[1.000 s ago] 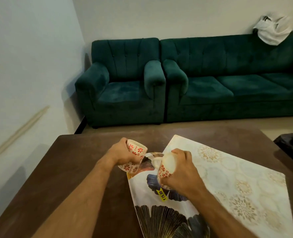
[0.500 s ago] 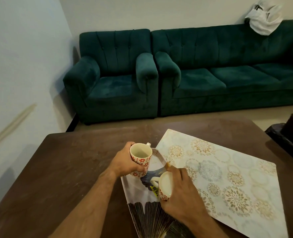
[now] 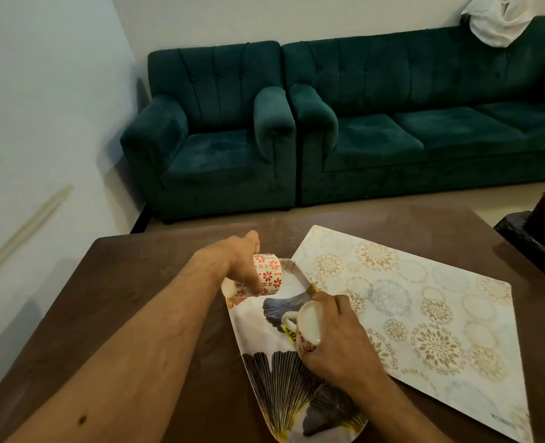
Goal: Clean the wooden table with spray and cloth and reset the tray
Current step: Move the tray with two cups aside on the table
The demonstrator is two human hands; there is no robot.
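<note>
Over the tray, the left hand grips a tipped cup; the right hand grips another cup, lying sideways.

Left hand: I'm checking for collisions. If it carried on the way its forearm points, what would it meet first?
Probably nothing: beyond the left hand and its cup lies only bare table; depth is uncertain.

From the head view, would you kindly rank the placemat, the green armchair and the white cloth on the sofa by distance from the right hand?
From the right hand:
1. Placemat, just beside it on the table.
2. Green armchair, beyond the table, to the left.
3. White cloth, on the sofa back, far right.
</note>
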